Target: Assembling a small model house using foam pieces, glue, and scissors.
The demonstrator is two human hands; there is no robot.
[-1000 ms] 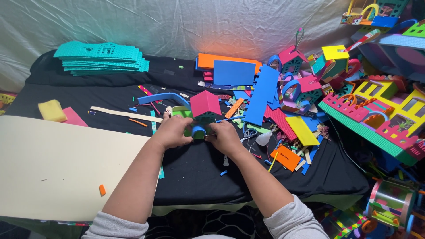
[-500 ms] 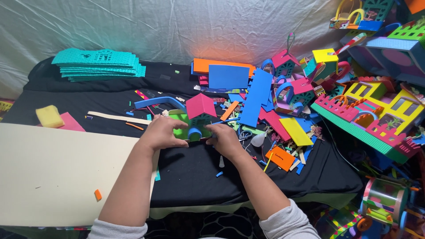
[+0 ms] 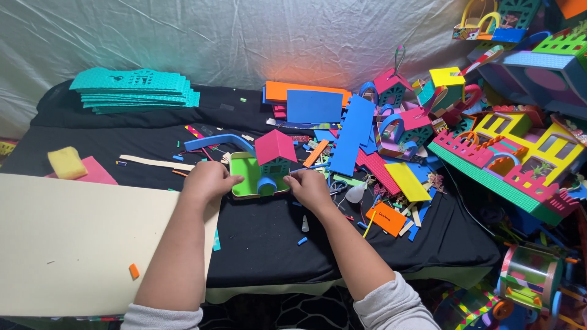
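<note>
**Foam house held on the worktop, both hands**

My left hand (image 3: 208, 180) grips the left edge of the green base (image 3: 246, 177), fingers curled shut against it. My right hand (image 3: 310, 186) holds the right side of the same piece, fingers narrow and pinched near the house (image 3: 274, 156), which has a pink roof and teal walls. A small blue arch (image 3: 266, 185) stands at the front of the base. The house sits upright on the base, near the middle of the worktop (image 3: 263, 244), on black cloth.

Just behind it lies a blue curved strip (image 3: 217, 142). To the right, a loose heap of foam pieces: a blue sheet (image 3: 314, 106) on an orange sheet (image 3: 278, 90), a yellow piece (image 3: 406, 181), an orange tag (image 3: 386, 217). A teal stack (image 3: 131, 88) lies far left at the back. A cream board (image 3: 73, 244) lies under my left forearm; a yellow sponge (image 3: 66, 162) sits beside it. Finished foam houses (image 3: 520, 153) crowd the right.
</note>
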